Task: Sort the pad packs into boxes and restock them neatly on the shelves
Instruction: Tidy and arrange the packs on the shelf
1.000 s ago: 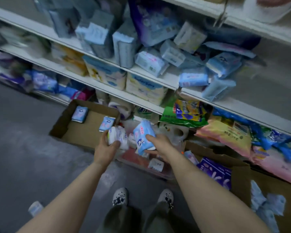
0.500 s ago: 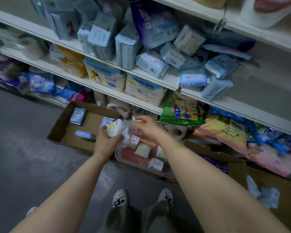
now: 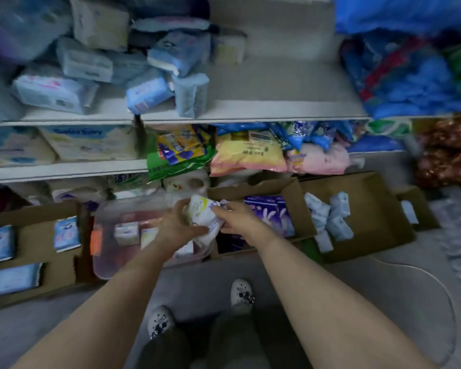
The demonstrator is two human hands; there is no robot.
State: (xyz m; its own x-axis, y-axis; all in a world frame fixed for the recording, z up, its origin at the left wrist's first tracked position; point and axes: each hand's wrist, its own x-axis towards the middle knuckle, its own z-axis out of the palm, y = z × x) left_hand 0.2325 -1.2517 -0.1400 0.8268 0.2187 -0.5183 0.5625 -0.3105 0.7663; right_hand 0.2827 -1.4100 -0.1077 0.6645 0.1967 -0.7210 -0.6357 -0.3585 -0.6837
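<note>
Pad pack (image 3: 201, 217) looks soft, light, crinkly; I've got both hands, left hand (image 3: 177, 226) and right hand (image 3: 237, 218), each grip curled round its ends.

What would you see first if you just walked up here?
Two bare hands, left hand and right hand, meet in the middle holding a bunch of white pad packs over a clear plastic bin. Cardboard boxes sit on the floor either side, and above them, shelves hold jumbled blue packs.
</note>
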